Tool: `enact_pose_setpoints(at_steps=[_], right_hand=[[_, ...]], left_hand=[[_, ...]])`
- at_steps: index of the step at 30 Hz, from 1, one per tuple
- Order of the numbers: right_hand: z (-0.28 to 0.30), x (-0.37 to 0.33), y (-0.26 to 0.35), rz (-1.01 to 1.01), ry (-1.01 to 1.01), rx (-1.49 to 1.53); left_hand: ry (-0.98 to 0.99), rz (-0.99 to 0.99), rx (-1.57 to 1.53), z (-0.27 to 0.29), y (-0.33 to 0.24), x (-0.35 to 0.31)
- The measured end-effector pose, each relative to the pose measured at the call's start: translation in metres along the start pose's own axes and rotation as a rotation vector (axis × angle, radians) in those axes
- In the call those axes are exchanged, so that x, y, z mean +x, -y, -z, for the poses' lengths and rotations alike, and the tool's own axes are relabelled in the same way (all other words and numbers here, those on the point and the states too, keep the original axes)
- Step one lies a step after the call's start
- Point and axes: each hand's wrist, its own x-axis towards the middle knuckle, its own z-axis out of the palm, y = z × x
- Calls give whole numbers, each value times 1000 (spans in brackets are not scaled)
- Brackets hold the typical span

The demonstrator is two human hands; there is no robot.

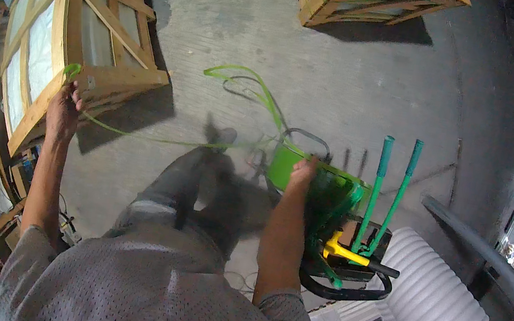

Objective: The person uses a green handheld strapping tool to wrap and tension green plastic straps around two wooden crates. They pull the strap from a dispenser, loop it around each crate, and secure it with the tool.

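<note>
My left hand (65, 106), beside the wooden crate at left, is closed on a green strap (172, 141), with a small loop of it standing above the fingers. From there the strap runs slack across to a green strapping cart (283, 165) at my right. Over the cart's green edge, my right hand (302, 169) is curled; what its fingers grip is hidden. A loose loop of the strap arches above the floor beyond the cart. The cart carries a strapping tool with two long green handles (380, 174) and a yellow tool (341, 249) with a black grip.
A slatted wooden crate (94, 75) with white wrapping stands close at left; another crate (358, 4) is at the far top. A large white ribbed roll (433, 306) lies at lower right beside a grey pipe (473, 248). The floor (224, 32) is concrete.
</note>
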Motion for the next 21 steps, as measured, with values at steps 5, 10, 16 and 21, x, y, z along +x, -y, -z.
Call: enact_pose_setpoints(at_steps=[5, 10, 16, 21], right_hand=[[-28, -16, 7, 1, 284, 201], [-37, -46, 31, 58, 138, 313], [-31, -83, 75, 208, 48, 507], [-28, -103, 66, 182, 63, 703]], left_hand=[[-165, 20, -61, 3, -22, 1], [424, 184, 373, -23, -8, -15], [651, 534, 663, -66, 120, -71], [997, 320, 990, -120, 182, -115]])
